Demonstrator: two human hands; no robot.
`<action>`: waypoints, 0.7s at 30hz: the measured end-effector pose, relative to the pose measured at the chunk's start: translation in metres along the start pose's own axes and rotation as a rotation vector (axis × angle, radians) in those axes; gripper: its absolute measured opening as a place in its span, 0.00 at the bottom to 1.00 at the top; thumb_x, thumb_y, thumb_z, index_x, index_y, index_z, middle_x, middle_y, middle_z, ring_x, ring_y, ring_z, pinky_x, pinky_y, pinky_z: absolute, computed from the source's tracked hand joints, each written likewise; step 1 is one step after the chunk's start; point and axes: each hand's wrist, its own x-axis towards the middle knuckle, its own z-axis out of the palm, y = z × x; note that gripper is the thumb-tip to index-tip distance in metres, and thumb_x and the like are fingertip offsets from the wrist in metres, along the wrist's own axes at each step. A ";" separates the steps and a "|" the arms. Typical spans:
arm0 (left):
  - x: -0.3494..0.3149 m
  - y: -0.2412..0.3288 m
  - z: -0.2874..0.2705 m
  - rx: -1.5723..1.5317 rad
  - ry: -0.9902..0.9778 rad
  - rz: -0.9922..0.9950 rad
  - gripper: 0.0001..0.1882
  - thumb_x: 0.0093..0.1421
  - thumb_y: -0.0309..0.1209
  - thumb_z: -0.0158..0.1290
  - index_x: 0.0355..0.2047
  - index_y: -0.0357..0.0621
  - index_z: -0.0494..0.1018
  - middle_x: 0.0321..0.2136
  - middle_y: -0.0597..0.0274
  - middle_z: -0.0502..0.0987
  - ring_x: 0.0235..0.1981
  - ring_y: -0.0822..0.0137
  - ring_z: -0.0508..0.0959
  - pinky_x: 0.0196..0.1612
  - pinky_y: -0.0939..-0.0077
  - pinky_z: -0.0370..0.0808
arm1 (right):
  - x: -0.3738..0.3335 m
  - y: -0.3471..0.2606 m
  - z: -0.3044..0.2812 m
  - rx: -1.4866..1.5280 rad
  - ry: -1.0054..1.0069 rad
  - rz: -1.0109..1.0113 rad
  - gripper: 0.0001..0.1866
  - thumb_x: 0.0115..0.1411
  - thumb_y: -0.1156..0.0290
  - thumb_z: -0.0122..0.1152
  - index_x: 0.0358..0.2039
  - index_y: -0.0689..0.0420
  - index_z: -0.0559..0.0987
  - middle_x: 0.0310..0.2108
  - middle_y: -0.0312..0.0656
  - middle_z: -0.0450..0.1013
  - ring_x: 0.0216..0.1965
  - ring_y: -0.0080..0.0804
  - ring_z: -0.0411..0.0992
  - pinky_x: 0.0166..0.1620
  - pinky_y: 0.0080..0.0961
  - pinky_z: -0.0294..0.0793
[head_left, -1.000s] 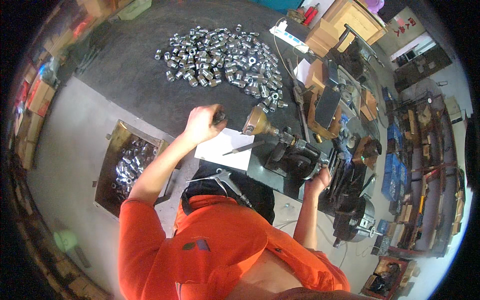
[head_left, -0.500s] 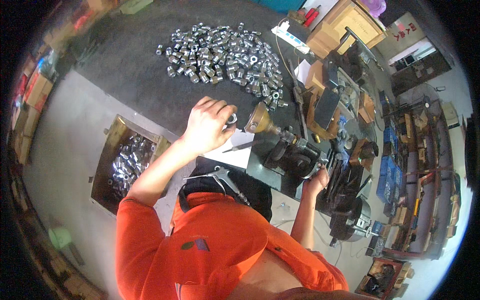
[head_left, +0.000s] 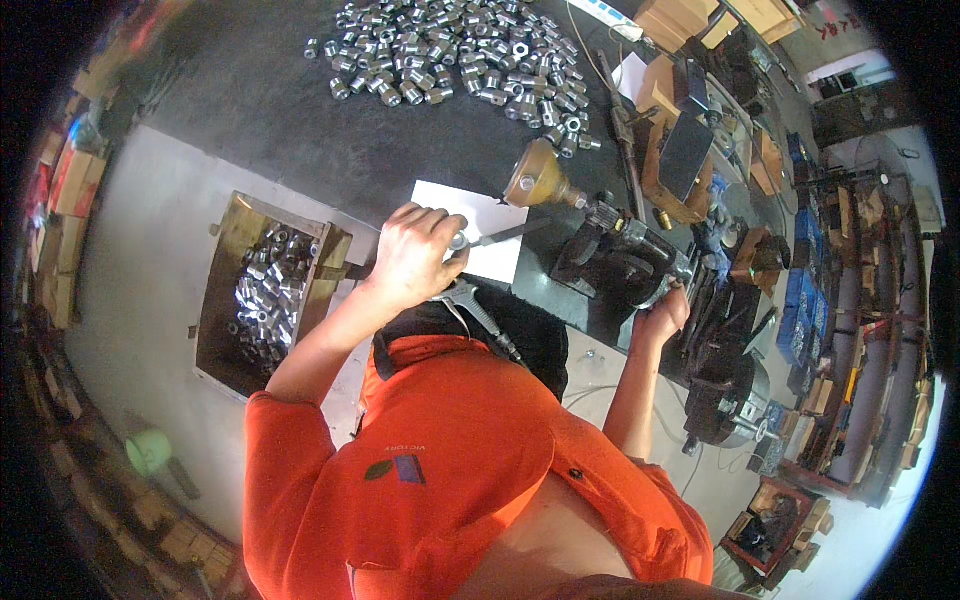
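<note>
Left hand: (head_left: 415, 252) back up, fingers bent and bunched, pinching a metal fitting (head_left: 458, 241) between thumb and fingers
Left forearm: (head_left: 325, 335) slants up and right from bent elbow, wrist near straight
Fitting position: at thumb side of left hand, seen against the white paper (head_left: 498, 262), apart from the brass-coloured cup (head_left: 542, 176)
Right hand: (head_left: 662, 318) fingers curled at rear end of dark bench machine (head_left: 625, 252); cannot tell if closed on a part
Right forearm: (head_left: 632, 400) reaches up, leaning slightly right
On paper: dark slim tool (head_left: 525, 231), sticking out past right edge
Farther out: heap of fittings (head_left: 450, 60) on black bench top (head_left: 250, 120)
Left side: wooden box (head_left: 333, 252) with more fittings (head_left: 270, 295) inside
</note>
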 end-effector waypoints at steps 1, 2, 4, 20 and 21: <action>0.001 0.000 0.000 -0.003 -0.008 -0.009 0.10 0.37 0.29 0.56 0.23 0.41 0.69 0.18 0.59 0.71 0.21 0.58 0.72 0.29 0.69 0.69 | 0.001 0.000 0.001 -0.008 0.016 0.003 0.09 0.48 0.74 0.41 0.26 0.61 0.71 0.17 0.30 0.63 0.14 0.14 0.55 0.15 0.10 0.51; 0.001 -0.001 -0.001 -0.006 -0.017 -0.019 0.10 0.37 0.28 0.56 0.23 0.41 0.70 0.18 0.59 0.71 0.21 0.58 0.72 0.29 0.69 0.69 | 0.001 0.001 0.002 -0.016 0.032 0.007 0.09 0.47 0.74 0.41 0.26 0.61 0.72 0.17 0.30 0.63 0.14 0.14 0.55 0.15 0.10 0.51; 0.004 -0.002 -0.001 -0.069 -0.023 -0.077 0.10 0.38 0.28 0.55 0.23 0.41 0.70 0.19 0.58 0.72 0.22 0.59 0.73 0.29 0.69 0.69 | 0.002 -0.001 0.002 -0.059 0.056 0.024 0.09 0.47 0.74 0.41 0.26 0.61 0.72 0.17 0.30 0.63 0.14 0.15 0.56 0.16 0.10 0.51; 0.075 -0.024 -0.021 -1.262 -0.203 -0.440 0.15 0.49 0.27 0.54 0.36 0.30 0.69 0.27 0.59 0.74 0.27 0.72 0.73 0.35 0.79 0.71 | -0.003 -0.005 0.007 -0.049 0.034 0.034 0.08 0.48 0.71 0.42 0.23 0.58 0.71 0.13 0.29 0.60 0.11 0.15 0.54 0.13 0.12 0.51; 0.075 -0.025 -0.021 -1.258 -0.205 -0.437 0.16 0.49 0.28 0.54 0.36 0.30 0.69 0.27 0.59 0.74 0.28 0.71 0.74 0.35 0.79 0.71 | -0.003 -0.005 0.008 -0.047 0.036 0.031 0.08 0.49 0.71 0.42 0.23 0.58 0.71 0.13 0.29 0.60 0.11 0.15 0.54 0.13 0.12 0.51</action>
